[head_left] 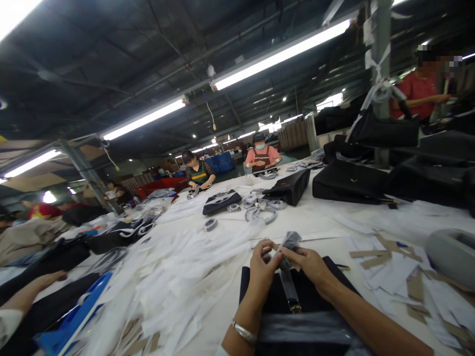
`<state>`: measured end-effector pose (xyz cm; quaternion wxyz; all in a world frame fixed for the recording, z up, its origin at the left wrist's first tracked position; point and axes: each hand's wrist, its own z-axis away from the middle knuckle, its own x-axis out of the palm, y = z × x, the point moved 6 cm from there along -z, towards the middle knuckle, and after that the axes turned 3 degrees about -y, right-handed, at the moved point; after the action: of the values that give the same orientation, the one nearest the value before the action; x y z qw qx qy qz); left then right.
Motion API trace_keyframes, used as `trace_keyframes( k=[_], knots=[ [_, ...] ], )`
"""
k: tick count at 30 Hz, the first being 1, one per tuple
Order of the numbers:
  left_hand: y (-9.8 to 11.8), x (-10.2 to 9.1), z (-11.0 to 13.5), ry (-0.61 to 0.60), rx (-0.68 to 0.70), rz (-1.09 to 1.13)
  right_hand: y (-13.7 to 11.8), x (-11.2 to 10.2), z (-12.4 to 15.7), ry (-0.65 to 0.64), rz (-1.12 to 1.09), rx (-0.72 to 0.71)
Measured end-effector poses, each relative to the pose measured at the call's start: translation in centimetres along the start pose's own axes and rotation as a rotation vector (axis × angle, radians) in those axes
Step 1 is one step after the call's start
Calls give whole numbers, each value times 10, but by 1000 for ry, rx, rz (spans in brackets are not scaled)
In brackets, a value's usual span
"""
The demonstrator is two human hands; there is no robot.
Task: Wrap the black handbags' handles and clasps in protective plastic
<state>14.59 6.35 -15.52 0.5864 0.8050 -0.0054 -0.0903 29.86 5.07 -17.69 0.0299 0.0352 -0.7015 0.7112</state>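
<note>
Looking from the head view, the only one. Pinching film (pixel 291 239) around strap (pixel 288 284), left hand (pixel 266 257) and right hand (pixel 305 262) both closed on it (under that film, exact finger placing impossible to tell). Working above black bag (pixel 274 294), right under both hands on table (pixel 315 212). Running down between the wrists to buckle (pixel 295 305), as far as can be made out.

Could tear the film if pulled hard between the two pinches, being thin by the look. Could spring loose if either pinch slackens. Might scuff the buckle if knocked by bracelet (pixel 244 331) on the left wrist. Might catch white tissue (pixel 174 269), left of the left hand, or paper scraps (pixel 399 284), right of the right hand, if swept by a forearm.

Counting: one bag beneath the hands, one strap, one buckle, one bracelet. Adding one flat bag (pixel 213 206) ahead of the left hand, one taller bag (pixel 299 188) straight ahead of both, one hanging bag (pixel 388 128) far ahead and right. Finding piled bags (pixel 349 183) below that too overlapped to number. Counting one lone coil (pixel 211 225) ahead of the left hand; unable to number tangled coils (pixel 261 215) beyond. Noting two co-workers (pixel 200 173) across the table.
</note>
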Motion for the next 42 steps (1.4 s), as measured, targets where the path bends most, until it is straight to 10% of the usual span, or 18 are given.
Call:
trace_keyframes(
  k=[5,19,42],
  knots=[
    [-2,4,2,-38,-172,273,-6,3,5,-28,-62,-1],
    [13,2,2,-68,-67,232,-18,13,16,-271,-285,6],
    [35,3,13,106,87,-158,-7,15,6,5,-171,-94]
  ],
)
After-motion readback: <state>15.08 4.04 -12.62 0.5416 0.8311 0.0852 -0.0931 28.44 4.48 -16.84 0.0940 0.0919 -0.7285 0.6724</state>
